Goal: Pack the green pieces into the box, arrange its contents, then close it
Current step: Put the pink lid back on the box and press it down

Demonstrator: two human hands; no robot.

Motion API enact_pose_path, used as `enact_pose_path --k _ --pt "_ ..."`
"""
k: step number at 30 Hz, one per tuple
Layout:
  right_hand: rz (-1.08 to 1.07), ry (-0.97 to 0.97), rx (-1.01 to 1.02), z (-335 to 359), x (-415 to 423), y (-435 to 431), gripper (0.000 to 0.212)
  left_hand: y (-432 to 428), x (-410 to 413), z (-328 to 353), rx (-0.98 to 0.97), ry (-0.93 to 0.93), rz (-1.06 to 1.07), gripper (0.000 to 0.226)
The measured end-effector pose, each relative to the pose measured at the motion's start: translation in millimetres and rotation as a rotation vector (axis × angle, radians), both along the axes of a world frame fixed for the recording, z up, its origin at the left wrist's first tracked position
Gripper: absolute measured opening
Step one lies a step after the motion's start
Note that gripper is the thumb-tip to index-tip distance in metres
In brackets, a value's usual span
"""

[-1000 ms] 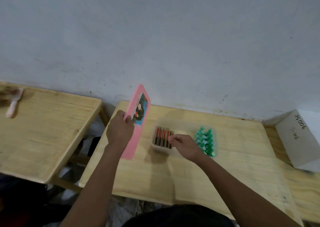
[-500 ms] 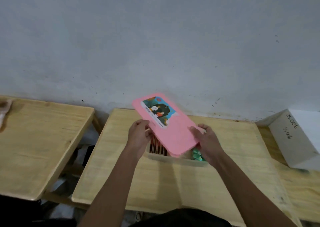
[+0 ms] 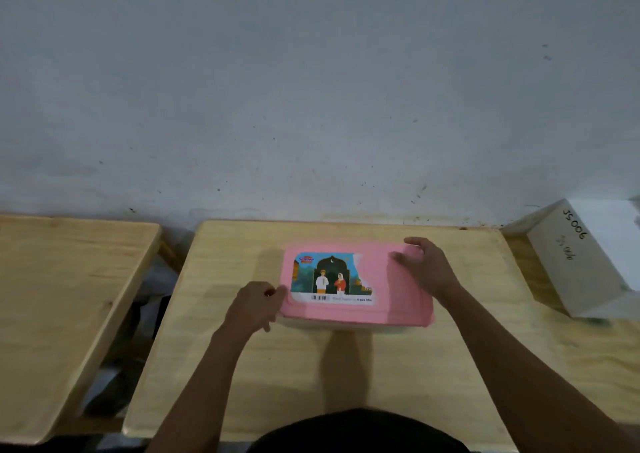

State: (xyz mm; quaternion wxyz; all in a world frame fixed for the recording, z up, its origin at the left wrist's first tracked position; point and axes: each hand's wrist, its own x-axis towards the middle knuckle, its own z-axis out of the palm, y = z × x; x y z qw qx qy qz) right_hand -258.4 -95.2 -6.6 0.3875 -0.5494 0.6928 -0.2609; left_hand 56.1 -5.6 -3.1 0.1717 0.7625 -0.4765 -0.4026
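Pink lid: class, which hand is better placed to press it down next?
Probably the right hand: it rests flat on top of the lid, while the left hand only grips its left edge.

lid (image 3: 398, 290) on box (image 3: 346, 324), box on table (image 3: 346, 376)

The pink lid (image 3: 391, 293) bears a colourful picture label (image 3: 330, 278); the table (image 3: 311, 376) is pale wood.

dim, even light | soft shadows | slight blur | wide-angle edge bowing
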Motion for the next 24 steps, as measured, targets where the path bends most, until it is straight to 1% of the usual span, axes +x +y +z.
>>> enact_pose_path --k 5,7,11,16,21,24 --pt "-0.004 0.142 -0.020 -25.5 12.5 -3.2 0.055 -2.1 -7.9 -8.5 -0.023 -0.339 -0.085 0.042" --pt "0.008 0.175 0.003 -31.4 13.3 -0.8 0.054 -2.1 -12.0 -10.7 -0.036 -0.424 -0.097 0.040" --pt "0.034 0.155 0.023 -39.0 15.4 7.8 0.055 -2.5 -17.0 -17.3 -0.075 -0.538 -0.075 0.042" --pt "0.011 0.184 0.015 -34.5 22.3 16.6 0.053 -1.2 -24.0 -21.5 -0.111 -0.592 -0.031 0.044" --pt "0.089 0.243 0.020 -33.8 23.8 17.6 0.050 4.1 -27.2 -34.1 -0.094 -0.547 0.041 0.048" --pt "0.094 0.251 0.020 -35.3 22.4 17.9 0.048 3.8 -32.2 -41.6 -0.156 -0.500 0.041 0.036"
